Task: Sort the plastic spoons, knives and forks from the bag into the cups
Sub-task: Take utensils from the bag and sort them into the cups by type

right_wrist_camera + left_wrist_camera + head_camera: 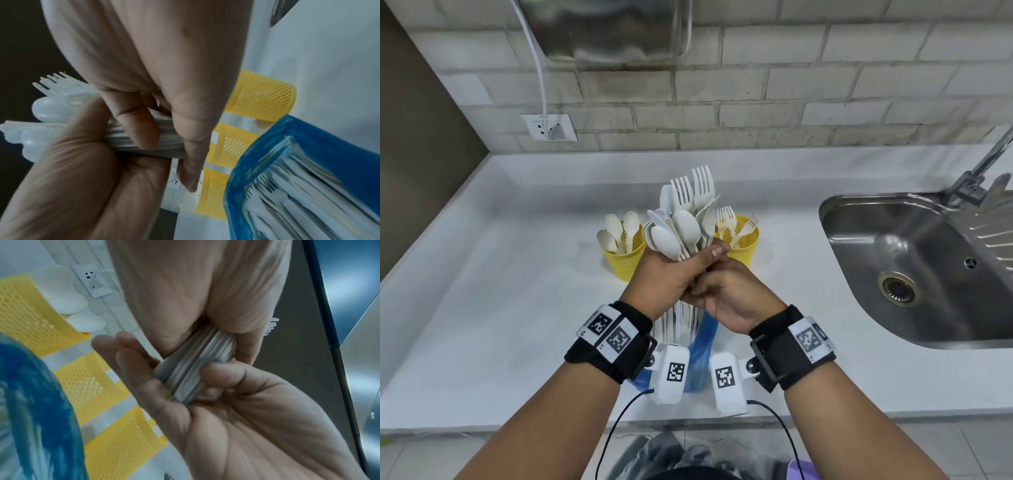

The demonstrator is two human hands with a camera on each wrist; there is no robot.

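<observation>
Both hands hold one mixed bundle of white plastic spoons, knives and forks [685, 219] upright above the counter. My left hand [664, 277] grips the handles just below the heads. My right hand [729, 298] curls round the handles lower down, beside the left. The wrist views show both hands' fingers wrapped on the handles [191, 363]. Behind stand yellow mesh cups: the left cup [625, 255] holds spoons, the right cup [741, 245] holds forks, and the bundle hides a middle cup [86, 386] from the head view. A blue bag [700, 356] with more cutlery [298, 194] lies under my wrists.
A steel sink [911, 267] with a tap [983, 171] is set into the white counter [500, 291] on the right. A wall socket [549, 127] with a plugged-in cable sits on the tiled wall at the back left.
</observation>
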